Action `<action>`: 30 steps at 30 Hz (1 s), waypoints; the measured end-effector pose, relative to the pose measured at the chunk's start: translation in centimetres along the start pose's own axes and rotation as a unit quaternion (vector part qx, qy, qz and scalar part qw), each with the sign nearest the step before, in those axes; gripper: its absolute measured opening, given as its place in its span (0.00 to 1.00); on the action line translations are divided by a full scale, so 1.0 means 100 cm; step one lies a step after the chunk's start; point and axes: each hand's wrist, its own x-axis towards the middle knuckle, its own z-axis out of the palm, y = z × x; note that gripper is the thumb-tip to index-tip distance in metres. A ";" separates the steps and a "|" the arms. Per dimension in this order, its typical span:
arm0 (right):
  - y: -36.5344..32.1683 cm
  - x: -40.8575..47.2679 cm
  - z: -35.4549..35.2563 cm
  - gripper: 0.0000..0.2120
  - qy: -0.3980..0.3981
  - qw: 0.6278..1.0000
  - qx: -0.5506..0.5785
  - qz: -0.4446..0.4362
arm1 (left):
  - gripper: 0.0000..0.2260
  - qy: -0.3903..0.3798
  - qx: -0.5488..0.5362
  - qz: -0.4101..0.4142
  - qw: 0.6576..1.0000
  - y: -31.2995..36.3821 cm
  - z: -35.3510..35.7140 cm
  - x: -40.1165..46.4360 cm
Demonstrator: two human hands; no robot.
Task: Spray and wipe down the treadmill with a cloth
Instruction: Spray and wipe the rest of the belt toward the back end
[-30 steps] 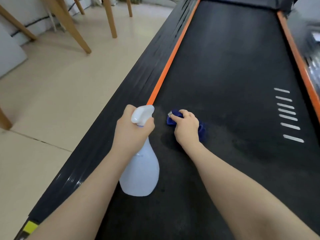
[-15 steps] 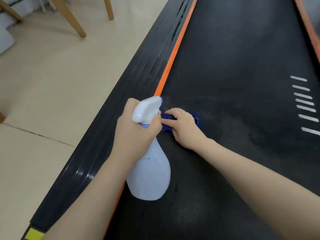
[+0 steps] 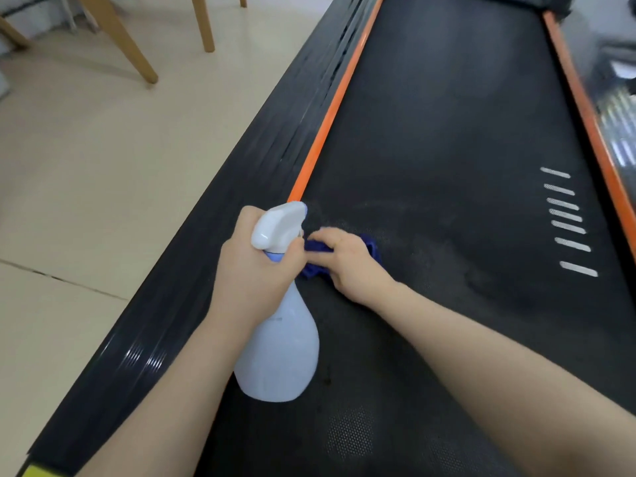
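A black treadmill belt (image 3: pixel 447 149) with orange side strips fills the right of the view. My left hand (image 3: pixel 251 273) grips the neck of a white spray bottle (image 3: pixel 278 356), held above the belt's left edge with its nozzle pointing forward. My right hand (image 3: pixel 351 263) grips a bunched dark blue cloth (image 3: pixel 373 247) and presses it on the belt just right of the bottle's head. Most of the cloth is hidden under my fingers. A faint damp patch shows on the belt around the cloth.
The treadmill's black ribbed left side rail (image 3: pixel 241 201) runs beside a beige tiled floor (image 3: pixel 86 166). Wooden furniture legs (image 3: pixel 120 39) stand on the floor at the top left. White stripe marks (image 3: pixel 568 222) lie on the belt's right side, next to the right orange strip (image 3: pixel 592 125).
My right hand has slid the cloth leftward across the belt, ending close beside the bottle's head. The left hand keeps holding the bottle, and the view has shifted slightly.
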 end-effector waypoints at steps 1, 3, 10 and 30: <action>0.007 0.014 -0.003 0.20 0.033 0.999 -0.019 0.039 | 0.08 0.007 -0.004 -0.003 1.000 -0.002 -0.001 0.000; 0.009 0.037 -0.006 0.25 0.036 0.981 -0.056 0.182 | 0.09 0.017 -0.019 -0.001 1.000 -0.003 -0.003 -0.002; -0.001 -0.029 0.003 0.21 -0.025 0.999 -0.015 -0.036 | 0.11 0.006 -0.003 0.000 1.000 0.002 0.006 0.003; 0.012 -0.042 -0.025 0.24 0.080 0.962 -0.065 0.252 | 0.09 0.018 0.023 -0.006 1.000 0.010 0.005 -0.008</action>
